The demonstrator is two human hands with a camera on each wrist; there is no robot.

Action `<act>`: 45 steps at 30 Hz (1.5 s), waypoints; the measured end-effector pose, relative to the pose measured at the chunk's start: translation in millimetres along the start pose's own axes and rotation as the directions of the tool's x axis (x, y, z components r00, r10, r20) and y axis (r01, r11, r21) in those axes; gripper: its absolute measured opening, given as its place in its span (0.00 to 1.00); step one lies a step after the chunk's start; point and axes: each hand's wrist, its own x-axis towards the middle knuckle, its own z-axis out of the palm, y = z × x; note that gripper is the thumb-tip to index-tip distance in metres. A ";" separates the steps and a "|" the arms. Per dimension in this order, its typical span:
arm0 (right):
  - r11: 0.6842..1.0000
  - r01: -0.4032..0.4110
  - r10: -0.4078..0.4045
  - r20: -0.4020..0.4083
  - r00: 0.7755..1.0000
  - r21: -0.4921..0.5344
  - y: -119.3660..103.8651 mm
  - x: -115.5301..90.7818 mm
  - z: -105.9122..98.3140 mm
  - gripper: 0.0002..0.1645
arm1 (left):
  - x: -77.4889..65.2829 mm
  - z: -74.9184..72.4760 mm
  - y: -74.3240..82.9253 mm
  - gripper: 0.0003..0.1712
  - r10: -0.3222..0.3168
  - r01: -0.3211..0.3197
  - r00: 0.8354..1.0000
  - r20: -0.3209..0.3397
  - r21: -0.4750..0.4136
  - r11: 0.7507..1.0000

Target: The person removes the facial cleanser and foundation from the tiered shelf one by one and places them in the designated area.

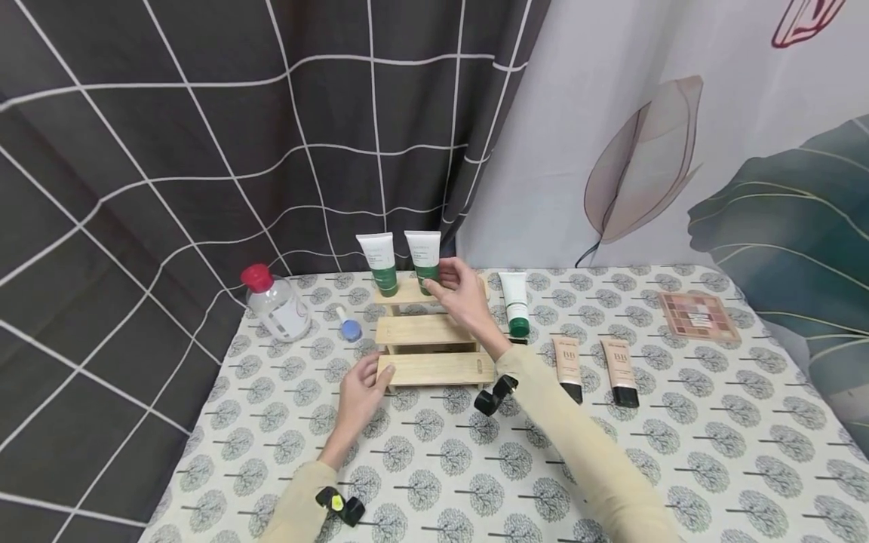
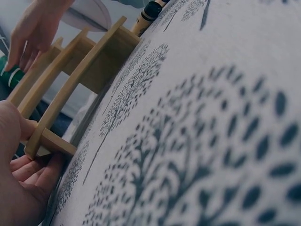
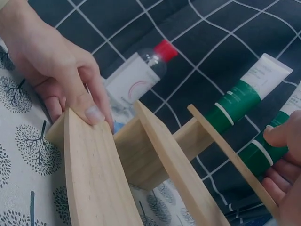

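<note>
A three-step wooden rack stands on the patterned cloth. My left hand grips the left end of its lowest step, thumb on top and fingers beneath, as the left wrist view shows. On the top step, a white-and-green squeeze tube stands cap down, and my right hand holds it low by its green part. A matching tube stands upright to its left on the same step, untouched. Both tubes also appear in the right wrist view, where the held tube is partly cut off by the frame edge.
Right of the rack lie another white-and-green tube, two beige BB tubes with black caps, and a makeup palette. To the left are a clear bottle with a red cap and a small blue-and-white item. Curtains hang behind.
</note>
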 end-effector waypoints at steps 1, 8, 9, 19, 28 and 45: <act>1.000 0.005 -0.005 -0.006 1.000 -0.004 0.7 -0.2 -0.2 0.27 | 0.0 0.7 -0.1 0.28 -0.002 0.002 1.000 0.001 -0.005 1.000; 0.997 0.056 -0.059 -0.056 0.997 -0.048 6.0 -5.1 -5.5 0.25 | -0.7 5.5 1.8 0.28 -0.007 0.008 1.000 0.007 -0.025 1.000; 0.997 0.057 -0.061 -0.066 0.996 -0.055 6.8 -6.4 -7.3 0.25 | -0.8 6.1 1.7 0.28 -0.008 0.008 1.000 0.010 -0.024 1.000; 0.992 0.117 -0.122 -0.138 0.983 -0.048 12.4 -12.7 -30.8 0.24 | 0.1 8.3 -0.3 0.28 -0.007 0.007 1.000 0.008 -0.017 1.000; 0.987 0.145 -0.157 -0.204 0.966 -0.074 15.9 -16.7 -50.5 0.22 | 1.7 5.8 0.4 0.28 -0.004 0.004 1.000 -0.003 -0.010 1.000; 0.990 0.044 -0.083 -0.298 0.951 -0.134 42.1 -23.9 -99.9 0.22 | -0.1 0.7 -1.3 0.28 -0.030 0.030 0.999 -0.020 0.013 0.999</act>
